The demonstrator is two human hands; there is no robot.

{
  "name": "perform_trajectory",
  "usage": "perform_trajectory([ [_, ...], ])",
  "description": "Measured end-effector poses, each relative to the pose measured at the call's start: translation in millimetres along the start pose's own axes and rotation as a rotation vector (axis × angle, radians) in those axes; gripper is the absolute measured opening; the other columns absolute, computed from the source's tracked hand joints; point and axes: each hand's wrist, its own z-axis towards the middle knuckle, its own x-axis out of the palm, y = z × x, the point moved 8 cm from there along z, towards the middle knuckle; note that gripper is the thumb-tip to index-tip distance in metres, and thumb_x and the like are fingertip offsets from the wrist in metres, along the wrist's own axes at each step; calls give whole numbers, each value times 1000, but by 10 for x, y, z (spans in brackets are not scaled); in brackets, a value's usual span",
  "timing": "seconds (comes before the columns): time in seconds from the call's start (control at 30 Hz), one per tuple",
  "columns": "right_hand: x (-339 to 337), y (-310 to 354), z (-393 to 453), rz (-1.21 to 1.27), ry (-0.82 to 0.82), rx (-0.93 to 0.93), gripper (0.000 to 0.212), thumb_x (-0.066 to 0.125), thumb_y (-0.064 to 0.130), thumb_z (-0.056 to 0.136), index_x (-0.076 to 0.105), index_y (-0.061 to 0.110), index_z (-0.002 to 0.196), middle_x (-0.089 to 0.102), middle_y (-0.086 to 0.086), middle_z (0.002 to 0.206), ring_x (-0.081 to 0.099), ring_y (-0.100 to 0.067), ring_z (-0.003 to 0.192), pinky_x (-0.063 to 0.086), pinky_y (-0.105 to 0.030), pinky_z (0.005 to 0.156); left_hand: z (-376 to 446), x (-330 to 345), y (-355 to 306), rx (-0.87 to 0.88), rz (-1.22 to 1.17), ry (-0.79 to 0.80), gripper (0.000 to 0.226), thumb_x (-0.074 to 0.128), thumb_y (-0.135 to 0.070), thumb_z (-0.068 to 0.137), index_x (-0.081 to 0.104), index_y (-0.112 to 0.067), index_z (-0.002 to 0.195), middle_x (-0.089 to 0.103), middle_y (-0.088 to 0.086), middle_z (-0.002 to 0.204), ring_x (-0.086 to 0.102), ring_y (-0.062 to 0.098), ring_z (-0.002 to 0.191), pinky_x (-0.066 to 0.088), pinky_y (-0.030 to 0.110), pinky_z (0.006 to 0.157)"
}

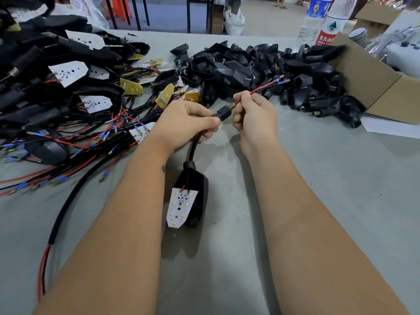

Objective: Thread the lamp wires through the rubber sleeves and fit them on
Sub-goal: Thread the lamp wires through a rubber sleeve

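Note:
My left hand (185,122) grips a black rubber sleeve (223,113) with a threaded brass tip. Red and black lamp wires (263,87) come out of that tip, and my right hand (251,112) pinches them just beyond it. The wires end in blue-capped brass terminals (281,81) pointing up and right. Below my left hand a black cable (195,146) curves down to a black lamp housing (196,196) lying on the table between my forearms, its white LED board (179,208) facing up.
A heap of lamp housings with LED boards and tangled red and black wires (75,105) fills the left. Loose black rubber sleeves and housings (261,69) pile up ahead, beside a cardboard box (372,87). Two water bottles (318,21) stand at the back right.

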Motion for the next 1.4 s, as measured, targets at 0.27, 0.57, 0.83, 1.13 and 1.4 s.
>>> perform_trajectory([
  [0.27, -82, -11, 41, 229, -72, 30, 27, 42, 13, 104, 57, 5, 83, 52, -2, 61, 53, -9, 47, 46, -19, 48, -40, 12, 16, -49, -14, 53, 9, 69, -7, 87, 71, -7, 78, 71, 10, 69, 62, 14, 57, 51, 19, 54],
  [0.57, -243, 82, 122, 463, -220, -112, 24, 40, 12, 105, 56, 6, 89, 58, -10, 77, 63, -17, 67, 58, -24, 69, -61, -21, 12, -65, -8, 75, 10, 67, -8, 88, 70, -5, 79, 73, 13, 73, 65, 16, 60, 55, 23, 60],
  [0.83, -218, 11, 154, 522, -165, 76, 8, 51, 12, 101, 54, 6, 97, 53, -6, 72, 55, -14, 60, 52, -20, 59, -17, -70, 30, -38, 43, 54, 16, 59, -10, 94, 69, -6, 83, 74, 7, 76, 67, 15, 67, 58, 27, 71],
  [1.13, 226, -54, -11, 16, 214, 86, 24, 48, 16, 102, 63, 7, 86, 47, 4, 55, 43, -7, 45, 35, -18, 43, 0, -58, 28, -15, 12, 2, 14, 57, -20, 83, 67, -10, 81, 73, 5, 73, 67, 14, 66, 57, 29, 68],
  [1.4, 116, -49, 27, 173, 73, 46, 24, 48, 21, 103, 60, 14, 84, 42, 2, 61, 40, -7, 50, 35, -18, 46, 0, -29, 52, -50, 67, 5, 20, 49, -26, 76, 62, -11, 75, 74, 6, 77, 66, 12, 67, 55, 24, 67],
])
